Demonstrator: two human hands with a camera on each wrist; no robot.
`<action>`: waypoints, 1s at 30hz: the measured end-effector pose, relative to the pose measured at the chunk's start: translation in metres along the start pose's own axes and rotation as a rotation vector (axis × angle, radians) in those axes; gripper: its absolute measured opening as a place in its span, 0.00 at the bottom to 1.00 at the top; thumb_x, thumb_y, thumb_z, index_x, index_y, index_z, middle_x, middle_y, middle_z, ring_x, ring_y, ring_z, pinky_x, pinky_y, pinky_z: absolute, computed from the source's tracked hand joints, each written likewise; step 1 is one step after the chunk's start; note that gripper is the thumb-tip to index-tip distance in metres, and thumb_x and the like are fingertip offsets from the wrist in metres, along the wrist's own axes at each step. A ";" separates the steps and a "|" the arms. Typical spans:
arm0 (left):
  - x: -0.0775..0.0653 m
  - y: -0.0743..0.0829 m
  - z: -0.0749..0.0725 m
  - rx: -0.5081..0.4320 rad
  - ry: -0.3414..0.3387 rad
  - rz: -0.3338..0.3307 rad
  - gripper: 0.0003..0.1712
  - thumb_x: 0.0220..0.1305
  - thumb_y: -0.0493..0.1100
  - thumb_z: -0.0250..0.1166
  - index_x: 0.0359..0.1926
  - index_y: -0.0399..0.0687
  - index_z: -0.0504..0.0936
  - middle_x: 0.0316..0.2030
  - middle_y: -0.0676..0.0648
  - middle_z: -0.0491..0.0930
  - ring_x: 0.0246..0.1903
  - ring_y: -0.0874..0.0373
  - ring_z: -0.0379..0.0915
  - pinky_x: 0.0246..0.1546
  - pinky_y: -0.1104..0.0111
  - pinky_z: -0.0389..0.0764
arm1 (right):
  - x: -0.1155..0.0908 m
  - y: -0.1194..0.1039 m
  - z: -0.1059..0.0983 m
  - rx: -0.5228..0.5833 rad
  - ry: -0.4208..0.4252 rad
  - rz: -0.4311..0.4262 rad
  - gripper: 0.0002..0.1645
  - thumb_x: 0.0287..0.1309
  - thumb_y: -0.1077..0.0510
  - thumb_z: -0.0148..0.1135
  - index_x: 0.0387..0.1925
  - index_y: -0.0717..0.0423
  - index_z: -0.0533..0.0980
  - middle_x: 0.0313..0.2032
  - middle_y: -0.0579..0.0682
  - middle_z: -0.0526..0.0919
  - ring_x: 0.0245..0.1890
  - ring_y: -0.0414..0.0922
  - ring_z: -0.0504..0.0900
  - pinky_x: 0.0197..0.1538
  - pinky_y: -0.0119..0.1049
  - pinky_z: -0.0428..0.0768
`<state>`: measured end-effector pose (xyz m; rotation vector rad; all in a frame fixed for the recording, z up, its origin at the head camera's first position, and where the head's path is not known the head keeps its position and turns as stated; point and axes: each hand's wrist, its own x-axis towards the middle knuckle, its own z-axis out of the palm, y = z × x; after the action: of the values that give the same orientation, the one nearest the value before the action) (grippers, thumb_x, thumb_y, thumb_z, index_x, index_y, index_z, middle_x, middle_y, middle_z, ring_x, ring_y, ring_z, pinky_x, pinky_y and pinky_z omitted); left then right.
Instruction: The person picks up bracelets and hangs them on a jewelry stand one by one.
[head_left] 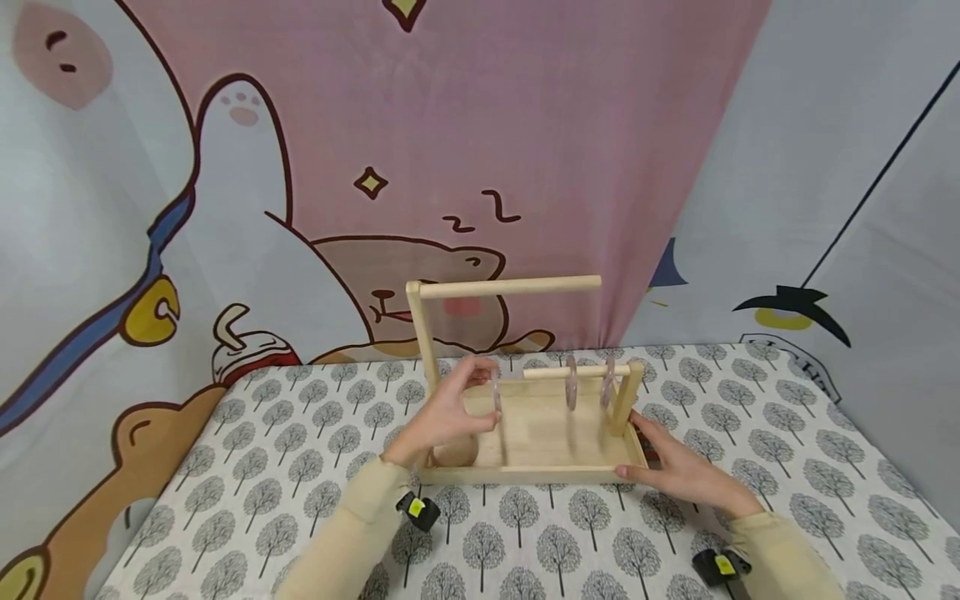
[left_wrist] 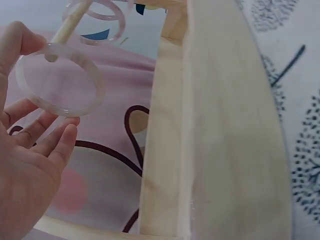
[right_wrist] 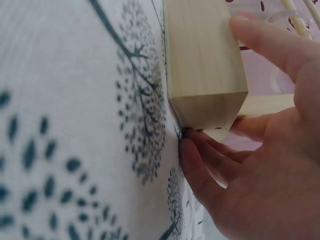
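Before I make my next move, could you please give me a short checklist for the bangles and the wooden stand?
1. Held bangle secure: ok, the left grip pinches it between thumb and fingers.
2. Wooden tray held: ok, the right grip holds its right end.
3. Lower rod open at its free tip: ok, that end is bare.
4. Other two bangles on the lower rod: ok, both hang toward its post.
5. Held bangle on the lower rod: not ok, it is left of the tip in the head view.
6. Exact alignment with the tip: cannot tell; depth is unclear.
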<state>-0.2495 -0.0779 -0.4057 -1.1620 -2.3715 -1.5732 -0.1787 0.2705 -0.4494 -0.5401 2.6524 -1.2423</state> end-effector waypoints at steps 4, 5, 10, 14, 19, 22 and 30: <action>0.005 0.006 -0.004 0.002 0.006 0.017 0.38 0.44 0.28 0.72 0.59 0.34 0.68 0.54 0.42 0.72 0.54 0.48 0.70 0.61 0.62 0.69 | 0.001 0.002 0.000 0.000 0.007 -0.008 0.58 0.57 0.50 0.68 0.71 0.74 0.44 0.64 0.80 0.52 0.51 0.66 0.74 0.49 0.52 0.80; 0.006 0.006 -0.005 0.004 0.006 0.018 0.38 0.43 0.27 0.72 0.59 0.34 0.68 0.54 0.42 0.71 0.54 0.49 0.70 0.61 0.62 0.69 | 0.001 0.002 0.000 0.004 0.008 -0.013 0.58 0.57 0.50 0.68 0.71 0.74 0.44 0.64 0.79 0.52 0.52 0.66 0.74 0.49 0.52 0.80; 0.012 0.014 -0.010 0.021 0.012 0.049 0.38 0.44 0.29 0.72 0.59 0.35 0.68 0.53 0.42 0.72 0.52 0.50 0.70 0.60 0.61 0.70 | 0.003 0.005 0.000 0.059 -0.005 -0.038 0.57 0.58 0.53 0.67 0.71 0.74 0.41 0.65 0.79 0.53 0.54 0.68 0.71 0.51 0.53 0.78; 0.017 0.022 -0.015 0.028 0.016 0.091 0.38 0.43 0.29 0.72 0.58 0.34 0.68 0.52 0.42 0.72 0.51 0.50 0.70 0.59 0.57 0.71 | 0.003 0.007 0.000 0.104 -0.018 -0.048 0.56 0.60 0.55 0.65 0.71 0.73 0.40 0.63 0.78 0.56 0.57 0.69 0.69 0.54 0.53 0.77; 0.026 0.034 -0.017 0.022 0.012 0.136 0.38 0.43 0.28 0.72 0.58 0.32 0.68 0.52 0.41 0.72 0.51 0.50 0.70 0.59 0.56 0.71 | 0.003 0.008 0.001 0.104 -0.016 -0.037 0.56 0.60 0.53 0.65 0.72 0.73 0.40 0.63 0.78 0.57 0.59 0.69 0.67 0.55 0.50 0.76; 0.032 0.041 -0.016 0.025 0.001 0.161 0.38 0.43 0.28 0.72 0.58 0.31 0.68 0.51 0.40 0.72 0.51 0.51 0.71 0.58 0.58 0.72 | 0.002 0.009 0.001 0.093 -0.009 -0.035 0.56 0.60 0.53 0.66 0.72 0.72 0.40 0.63 0.78 0.57 0.59 0.71 0.66 0.56 0.55 0.74; 0.047 0.060 -0.015 0.056 -0.026 0.209 0.38 0.45 0.30 0.72 0.59 0.31 0.68 0.53 0.40 0.71 0.52 0.53 0.70 0.58 0.57 0.72 | 0.001 0.006 0.001 0.084 -0.002 -0.020 0.57 0.59 0.51 0.66 0.72 0.71 0.41 0.64 0.79 0.55 0.60 0.72 0.63 0.57 0.64 0.68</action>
<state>-0.2507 -0.0533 -0.3322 -1.3747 -2.2083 -1.4250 -0.1808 0.2731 -0.4548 -0.5566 2.5853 -1.3511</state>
